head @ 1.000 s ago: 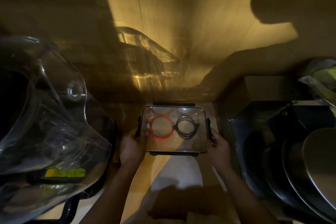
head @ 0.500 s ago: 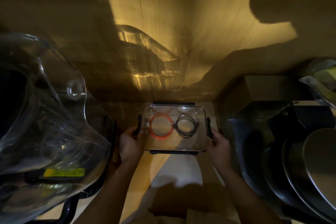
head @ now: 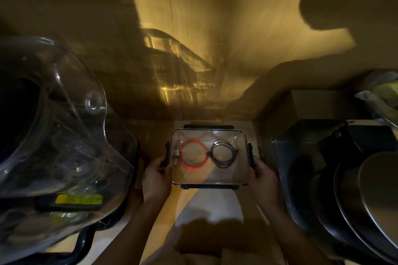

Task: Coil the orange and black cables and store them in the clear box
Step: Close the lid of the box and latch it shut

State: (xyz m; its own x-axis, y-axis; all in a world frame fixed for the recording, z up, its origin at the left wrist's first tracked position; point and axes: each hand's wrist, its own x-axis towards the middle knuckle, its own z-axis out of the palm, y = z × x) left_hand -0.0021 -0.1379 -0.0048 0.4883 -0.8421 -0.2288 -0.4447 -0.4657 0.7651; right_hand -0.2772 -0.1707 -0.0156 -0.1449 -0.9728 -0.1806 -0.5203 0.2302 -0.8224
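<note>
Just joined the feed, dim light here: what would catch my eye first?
The clear box at centre, held between the left hand and the right hand, with the coiled orange cable and black cable side by side inside. A big helmet visor fills the left; dark pans stack on the right.

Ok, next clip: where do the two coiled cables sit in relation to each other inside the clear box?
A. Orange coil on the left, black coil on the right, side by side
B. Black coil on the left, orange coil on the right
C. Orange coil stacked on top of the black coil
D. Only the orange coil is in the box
A: the orange coil lies left of the black coil, side by side inside the clear box, which the left hand and right hand hold at its ends.
</note>
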